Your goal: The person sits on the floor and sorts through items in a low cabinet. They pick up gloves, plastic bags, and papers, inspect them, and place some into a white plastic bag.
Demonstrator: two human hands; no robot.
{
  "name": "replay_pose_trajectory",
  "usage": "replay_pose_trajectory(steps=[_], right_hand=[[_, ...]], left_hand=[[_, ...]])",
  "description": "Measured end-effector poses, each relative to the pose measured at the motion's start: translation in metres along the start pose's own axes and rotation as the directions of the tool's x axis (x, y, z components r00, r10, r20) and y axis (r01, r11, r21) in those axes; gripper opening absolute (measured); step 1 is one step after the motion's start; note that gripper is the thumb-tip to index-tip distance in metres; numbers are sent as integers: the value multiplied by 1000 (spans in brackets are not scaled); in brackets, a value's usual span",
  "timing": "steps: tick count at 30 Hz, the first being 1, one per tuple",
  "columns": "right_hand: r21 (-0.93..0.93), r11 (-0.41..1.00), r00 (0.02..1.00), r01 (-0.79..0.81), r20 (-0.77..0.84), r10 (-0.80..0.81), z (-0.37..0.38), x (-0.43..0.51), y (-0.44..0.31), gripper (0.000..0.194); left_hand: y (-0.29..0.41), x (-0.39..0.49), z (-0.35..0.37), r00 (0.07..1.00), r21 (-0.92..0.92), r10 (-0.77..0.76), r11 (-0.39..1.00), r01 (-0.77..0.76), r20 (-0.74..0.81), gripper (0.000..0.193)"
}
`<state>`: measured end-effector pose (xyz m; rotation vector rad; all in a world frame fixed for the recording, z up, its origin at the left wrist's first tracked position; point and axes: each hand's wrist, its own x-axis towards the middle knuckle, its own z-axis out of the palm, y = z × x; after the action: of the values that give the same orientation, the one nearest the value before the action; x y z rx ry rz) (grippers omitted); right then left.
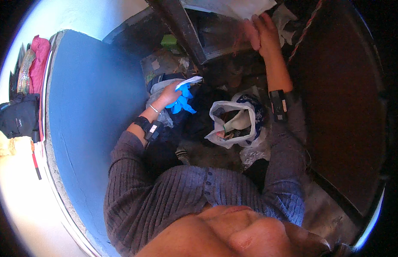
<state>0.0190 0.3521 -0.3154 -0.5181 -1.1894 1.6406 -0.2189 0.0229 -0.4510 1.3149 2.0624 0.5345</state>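
My left hand (171, 93) is closed around a bunch of limp, thin blue material (182, 102), with a white piece (190, 82) along its upper side. Whether the blue material is gloves or plastic strips is not clear. Far forward, my right hand (264, 36) is raised at the lower edge of a white sheet (232, 8). Blur there hides whether the fingers grip the sheet or only touch it. Between my arms, lower down, stands an open white plastic bag (215, 110). In it lies a pale, translucent object (239, 122) with a green rim, among other scraps.
A blue wall (86, 96) rises at my left, and a dark brown panel (340, 106) at my right. Ahead, a dark metal post (183, 29) slants down beside a green box (169, 40). Clear plastic (255, 155) lies by the bag. A twisted cord (305, 30) hangs forward right.
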Motion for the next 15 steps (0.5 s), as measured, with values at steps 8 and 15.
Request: replay_pose_trajectory(steps=[8,15], right_hand=[[-196,978,989,66,-117,-90,5,-73,-21,27],[-642,260,652,721,501,-569,6,-132,-38,31]], left_hand=[[29,-10,-12,981,343,64,939,2,-181,71],[159,-15,-45,949,-880,317,451,-147,4,55]])
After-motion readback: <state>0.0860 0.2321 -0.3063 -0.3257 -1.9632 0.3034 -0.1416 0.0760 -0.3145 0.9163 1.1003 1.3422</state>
